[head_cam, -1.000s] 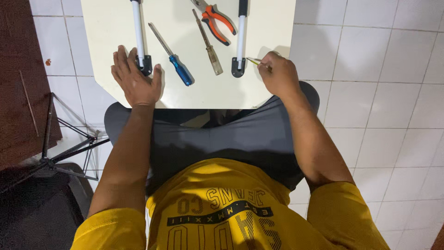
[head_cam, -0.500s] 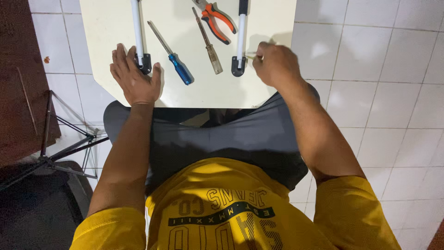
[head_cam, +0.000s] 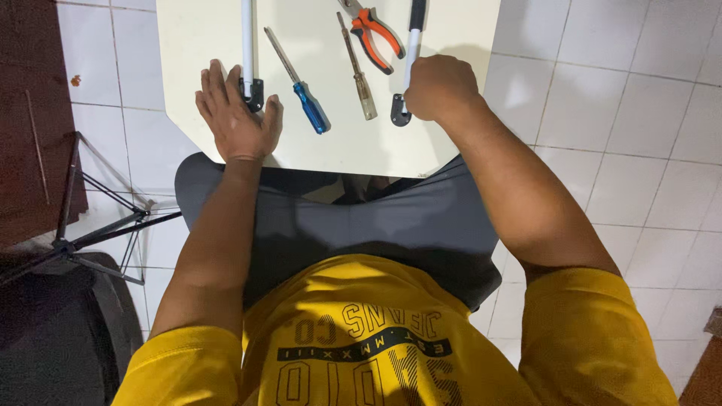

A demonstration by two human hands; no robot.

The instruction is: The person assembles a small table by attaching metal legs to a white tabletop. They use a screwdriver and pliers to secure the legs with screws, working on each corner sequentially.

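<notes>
Your right hand (head_cam: 440, 89) had moved left and closed into a fist against the right rod (head_cam: 410, 53); your left hand (head_cam: 237, 113) lay open on the surface (head_cam: 195, 45), touching the left rod (head_cam: 247, 45).

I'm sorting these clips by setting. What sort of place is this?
Probably a room in a home used as a makeshift workbench, not a proper workshop. A small pale table stands on a white tiled floor, hand tools like a blue screwdriver and orange pliers lie on it, and a tripod stands nearby.
</notes>
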